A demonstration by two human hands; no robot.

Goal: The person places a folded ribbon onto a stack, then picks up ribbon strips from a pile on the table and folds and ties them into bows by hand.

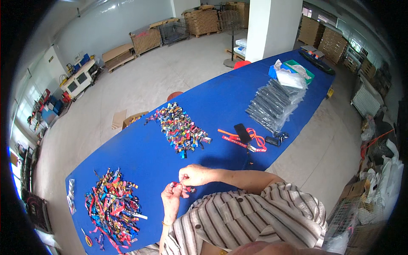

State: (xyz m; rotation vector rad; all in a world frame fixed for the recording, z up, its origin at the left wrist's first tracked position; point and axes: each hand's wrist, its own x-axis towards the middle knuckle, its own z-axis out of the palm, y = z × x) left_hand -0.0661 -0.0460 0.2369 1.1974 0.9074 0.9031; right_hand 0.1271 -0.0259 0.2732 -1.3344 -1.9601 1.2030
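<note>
My left hand [171, 198] and my right hand [194, 174] meet over the near edge of the blue-covered table [157, 174]. Between their fingers is a small red patterned fabric strap [192, 189], mostly covered by the fingers. Both hands are closed in a pinch on it. Left of my left hand lies a loose heap of colourful printed straps [112, 208]. Beyond my hands spreads a flatter pile of short, multicoloured fabric pieces [180, 129]. Scissors [87, 239] with yellow-orange handles rest at the table's near left corner.
Right of the flatter pile lie a black phone [242, 133], an orange-red lanyard [258, 138] and a small black case [272, 140]. Farther off are plastic-bagged dark goods [272, 106], a blue bin [273, 71] and a green bin [307, 73]. A white pillar [270, 29] stands behind the table.
</note>
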